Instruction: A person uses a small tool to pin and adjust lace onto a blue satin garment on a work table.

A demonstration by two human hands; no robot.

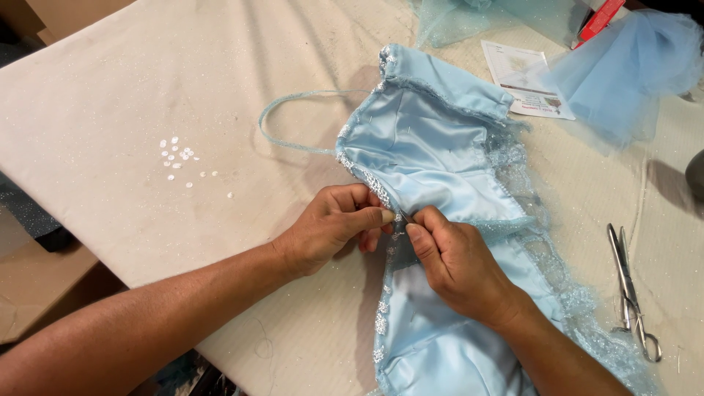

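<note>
Both forearms come in from the bottom edge, and the left hand (334,224) and right hand (455,260) meet at the beaded, sequinned edge (378,189) of a pale blue satin dress bodice (425,147) lying inside-out on the cream cloth-covered desk (110,95). Left fingers are pressed together, pinching the trim and the fold of lining beneath it; the right thumb and forefinger pinch something thin and dark, probably a needle (404,215), though it is too small to be sure. From where I stand, the risk is plain: with fingertips almost touching, a slip of that point could prick the left thumb, or catch and pucker the slick satin. Pulling too hard could also loosen the bead row, and loose white sequins (178,156) already lie scattered well apart to the left. A thin blue strap (293,117) loops off the bodice's top, free to snag. Steel scissors (631,293) rest to the right, beside the glittery tulle hem (557,257), within reach of the right hand but clear of it.
</note>
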